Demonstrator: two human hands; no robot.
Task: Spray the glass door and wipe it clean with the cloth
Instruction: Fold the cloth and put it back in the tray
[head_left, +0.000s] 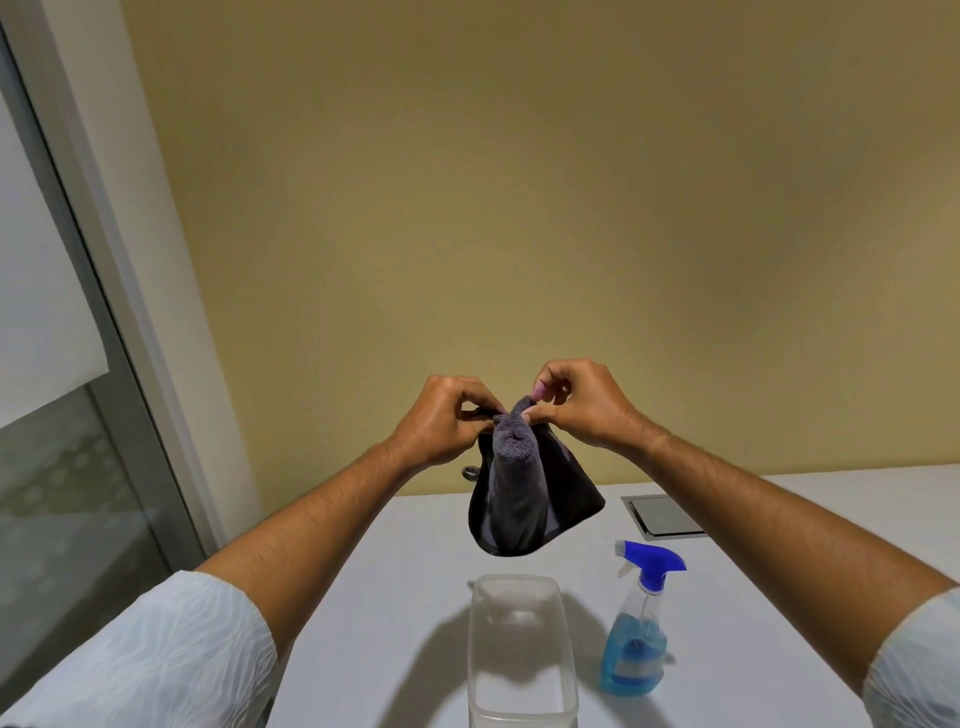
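A dark grey cloth (524, 493) hangs in the air above the white table (405, 582), bunched at its top edge. My left hand (441, 426) pinches that top edge from the left, and my right hand (582, 405) pinches it from the right, fingertips almost touching. A clear spray bottle (636, 634) with blue liquid and a blue trigger head stands on the table, below and to the right of the cloth, untouched. The glass door (57, 467) with its grey frame runs along the far left.
A clear plastic container (522, 654) stands on the table directly under the cloth, left of the bottle. A grey metal plate (662, 514) is set in the tabletop at the back right. A yellow wall fills the background.
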